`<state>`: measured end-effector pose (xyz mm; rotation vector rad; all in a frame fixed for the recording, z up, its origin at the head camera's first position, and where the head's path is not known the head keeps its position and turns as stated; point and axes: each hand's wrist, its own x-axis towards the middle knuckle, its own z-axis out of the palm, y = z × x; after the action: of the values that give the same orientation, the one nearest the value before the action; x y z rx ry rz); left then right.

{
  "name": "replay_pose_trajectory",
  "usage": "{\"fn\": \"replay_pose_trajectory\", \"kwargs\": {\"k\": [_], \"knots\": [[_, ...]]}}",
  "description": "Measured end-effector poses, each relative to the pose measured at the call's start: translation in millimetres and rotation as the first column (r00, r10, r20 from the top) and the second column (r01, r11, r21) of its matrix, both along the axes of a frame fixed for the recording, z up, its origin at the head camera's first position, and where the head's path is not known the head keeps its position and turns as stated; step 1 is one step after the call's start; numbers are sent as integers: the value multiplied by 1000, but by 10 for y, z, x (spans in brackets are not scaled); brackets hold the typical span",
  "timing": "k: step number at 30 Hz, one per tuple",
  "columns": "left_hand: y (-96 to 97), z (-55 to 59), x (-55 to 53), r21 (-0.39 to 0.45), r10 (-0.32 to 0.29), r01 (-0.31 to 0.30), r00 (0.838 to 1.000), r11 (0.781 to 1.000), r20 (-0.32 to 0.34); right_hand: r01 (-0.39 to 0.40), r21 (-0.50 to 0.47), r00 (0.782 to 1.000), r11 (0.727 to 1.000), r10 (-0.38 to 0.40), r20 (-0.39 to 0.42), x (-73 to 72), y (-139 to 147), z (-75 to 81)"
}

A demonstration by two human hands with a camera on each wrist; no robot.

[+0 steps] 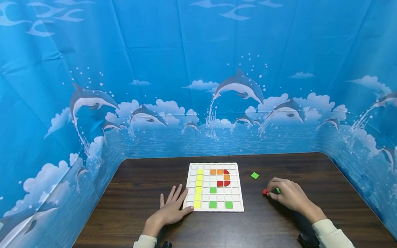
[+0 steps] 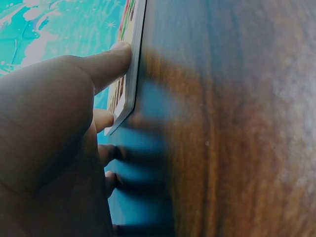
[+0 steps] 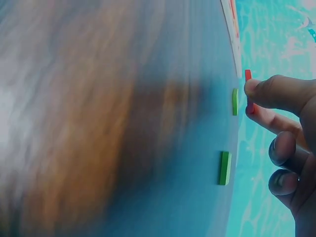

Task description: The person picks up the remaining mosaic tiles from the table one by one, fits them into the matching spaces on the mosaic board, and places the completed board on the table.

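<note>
A white grid board (image 1: pixel 235 193) lies on the dark wooden table. Its left part carries a column of yellow tiles (image 1: pixel 198 189); orange tiles (image 1: pixel 213 172) and red tiles (image 1: pixel 220 183) form a hooked shape at the upper right, and green tiles (image 1: pixel 213 190) sit lower down. My left hand (image 1: pixel 171 211) rests with spread fingers at the board's left edge, thumb on its lower corner. To the right of the board, my right hand (image 1: pixel 288 195) pinches a small red tile (image 3: pixel 248 75) between thumb and index finger, above the table in the right wrist view.
One loose green tile (image 1: pixel 254 175) lies right of the board. Another green tile (image 1: pixel 277 190) is partly covered by the right hand in the head view. A blue dolphin-print curtain (image 1: pixel 189 83) surrounds the back and sides of the table (image 1: pixel 147 175).
</note>
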<state>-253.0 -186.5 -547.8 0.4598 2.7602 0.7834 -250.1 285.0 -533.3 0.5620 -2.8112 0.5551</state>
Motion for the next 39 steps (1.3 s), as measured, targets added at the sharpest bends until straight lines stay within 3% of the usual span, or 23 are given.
{"fn": "replay_pose_trajectory", "kwargs": {"k": [14, 16, 21, 23, 28, 34, 39], "knots": [[-23, -3, 6, 14, -11, 11, 1000, 1000, -8, -14, -36, 1000, 999, 13, -21, -81, -332, 78], [-36, -59, -18, 6, -19, 19, 1000, 1000, -18, -27, -41, 999, 999, 26, -33, -95, -380, 84], [-15, -8, -1, -8, -21, 21, 1000, 1000, -14, -54, -49, 996, 997, 50, -74, -131, -496, 110], [4, 65, 31, -7, -13, 13, 1000, 1000, -2, -60, -56, 995, 997, 56, -79, -146, -546, 127], [6, 86, 35, 4, -13, 13, 1000, 1000, 4, -70, -84, 995, 994, 63, -78, -188, -678, 170], [-14, -14, -7, 6, -15, 15, 1000, 1000, -3, -79, -83, 996, 993, 74, -56, -228, -831, 190], [10, -44, -38, -66, 15, -15, 1000, 998, -2, -95, -57, 994, 994, 92, -51, -262, -954, 176]]}}
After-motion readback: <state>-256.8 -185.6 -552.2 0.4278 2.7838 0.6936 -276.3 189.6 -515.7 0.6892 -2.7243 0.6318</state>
